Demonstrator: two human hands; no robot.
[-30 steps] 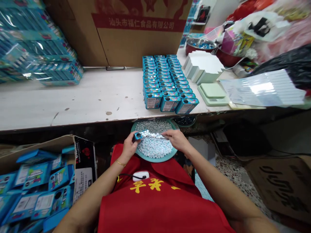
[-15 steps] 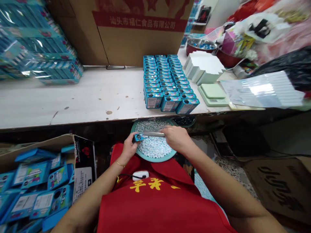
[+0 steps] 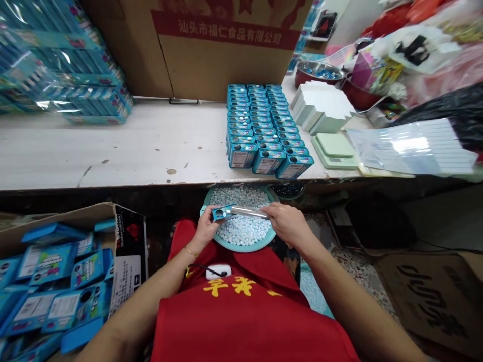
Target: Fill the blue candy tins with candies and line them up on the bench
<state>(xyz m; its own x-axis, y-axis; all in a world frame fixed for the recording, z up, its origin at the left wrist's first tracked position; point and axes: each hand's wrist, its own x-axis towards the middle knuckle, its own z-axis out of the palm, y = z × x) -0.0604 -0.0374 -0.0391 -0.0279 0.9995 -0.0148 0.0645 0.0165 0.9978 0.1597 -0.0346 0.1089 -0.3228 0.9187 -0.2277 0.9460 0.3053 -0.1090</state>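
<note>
Below the white counter point(image 3: 145, 158), your left fingers point(image 3: 207, 215) pinch a blue box point(image 3: 220, 213) and your right fingers point(image 3: 272, 210) a metal scoop point(image 3: 249, 212), apparently mid-pour, which calls for steady alignment.

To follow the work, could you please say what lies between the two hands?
The head view shows a blue box and a silvery tool, above a bowl of white pellets.

a red apron point(image 3: 249, 329) and gold bracelet point(image 3: 191, 252) are worn
</note>
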